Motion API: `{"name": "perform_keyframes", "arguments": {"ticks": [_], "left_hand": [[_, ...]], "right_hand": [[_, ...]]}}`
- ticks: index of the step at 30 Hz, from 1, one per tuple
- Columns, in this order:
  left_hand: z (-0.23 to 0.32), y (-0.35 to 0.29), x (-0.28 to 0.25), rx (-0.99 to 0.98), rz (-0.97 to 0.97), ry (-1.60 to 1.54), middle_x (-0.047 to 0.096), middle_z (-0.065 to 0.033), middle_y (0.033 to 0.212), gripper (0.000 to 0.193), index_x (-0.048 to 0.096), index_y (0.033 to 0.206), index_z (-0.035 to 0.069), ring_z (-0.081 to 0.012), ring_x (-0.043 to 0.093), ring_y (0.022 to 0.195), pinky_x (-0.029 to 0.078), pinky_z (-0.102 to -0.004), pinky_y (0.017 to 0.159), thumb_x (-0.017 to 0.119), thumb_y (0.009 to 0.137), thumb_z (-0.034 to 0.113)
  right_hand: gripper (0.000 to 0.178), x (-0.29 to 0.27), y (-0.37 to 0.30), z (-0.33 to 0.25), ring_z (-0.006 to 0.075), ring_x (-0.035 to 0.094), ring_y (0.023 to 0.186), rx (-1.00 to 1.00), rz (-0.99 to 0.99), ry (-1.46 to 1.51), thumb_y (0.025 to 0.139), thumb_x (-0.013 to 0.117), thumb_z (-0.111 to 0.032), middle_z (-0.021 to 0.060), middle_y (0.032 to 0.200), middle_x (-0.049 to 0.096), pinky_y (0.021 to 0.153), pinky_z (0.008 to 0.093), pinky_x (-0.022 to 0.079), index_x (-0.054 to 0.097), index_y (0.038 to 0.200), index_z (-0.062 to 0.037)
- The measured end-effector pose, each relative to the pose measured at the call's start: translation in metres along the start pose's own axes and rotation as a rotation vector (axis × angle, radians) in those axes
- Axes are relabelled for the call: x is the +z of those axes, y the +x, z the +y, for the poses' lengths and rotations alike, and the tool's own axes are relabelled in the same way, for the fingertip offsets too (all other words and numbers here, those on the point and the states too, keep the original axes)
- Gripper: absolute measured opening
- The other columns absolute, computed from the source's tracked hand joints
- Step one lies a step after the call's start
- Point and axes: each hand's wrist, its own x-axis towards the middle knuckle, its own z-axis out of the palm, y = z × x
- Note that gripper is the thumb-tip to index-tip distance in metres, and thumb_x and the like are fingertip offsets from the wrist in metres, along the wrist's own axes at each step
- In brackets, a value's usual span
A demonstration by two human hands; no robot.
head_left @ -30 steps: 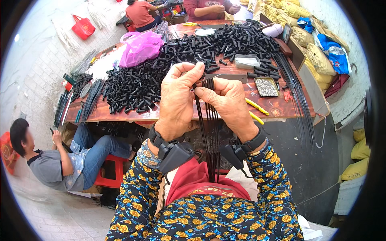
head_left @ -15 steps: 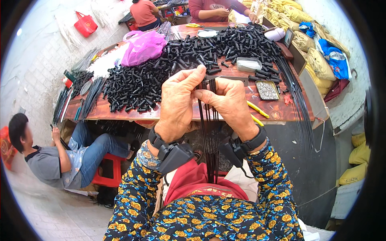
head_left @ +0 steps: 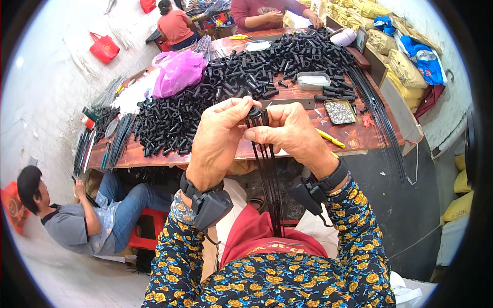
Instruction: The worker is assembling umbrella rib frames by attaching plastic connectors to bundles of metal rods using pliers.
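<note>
My left hand (head_left: 215, 138) is closed around a black tubular piece (head_left: 253, 114), its round end showing past the thumb and forefinger. Close beside it, my right hand (head_left: 298, 134) pinches thin black rods near their upper ends. The bundle of black rods (head_left: 268, 179) hangs between both hands down toward my lap. My fingers partly hide where the rods meet the tubular piece. Behind my hands, a large heap of similar black tubular pieces (head_left: 169, 120) covers much of the wooden table (head_left: 233, 154).
A pink plastic bag (head_left: 179, 72), a clear box (head_left: 313, 80) and a tray of small metal bits (head_left: 340, 111) are on the table, with yellow-handled pliers (head_left: 328, 137) near its front edge. More black rods (head_left: 375, 118) overhang the right edge. A person (head_left: 77, 215) sits at left; others work across the table.
The table and surroundings have shifted in view. My hands appear slightly lower in the picture, and the tubular piece's round end now shows at my left fingertips. Both hands keep their hold.
</note>
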Motion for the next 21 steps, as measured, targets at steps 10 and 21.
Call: {"name": "perform_keyframes", "arguments": {"ticks": [10,21], "left_hand": [[-0.012,-0.008,0.001,0.084,-0.032,0.058,0.066,-0.0087,0.104,0.028,0.061,0.116,-0.005,-0.0126,0.062,0.092,0.048,-0.0269,0.086,0.063,0.091,0.007],[-0.022,-0.007,0.004,0.195,0.035,0.101,0.067,-0.005,0.101,0.029,0.061,0.117,-0.004,-0.0086,0.059,0.089,0.047,-0.0251,0.086,0.064,0.09,0.005]], "right_hand": [[0.023,0.0,0.003,0.019,0.0015,0.047,0.056,-0.055,0.073,0.028,0.074,0.082,-0.018,-0.0045,0.06,0.057,0.045,0.0224,0.036,0.065,0.069,-0.0022],[0.025,-0.007,-0.006,0.02,0.0028,0.055,0.057,-0.139,-0.01,0.179,0.095,0.062,-0.021,-0.0011,0.072,0.065,0.047,0.0194,0.045,0.071,0.089,0.0012]]}}
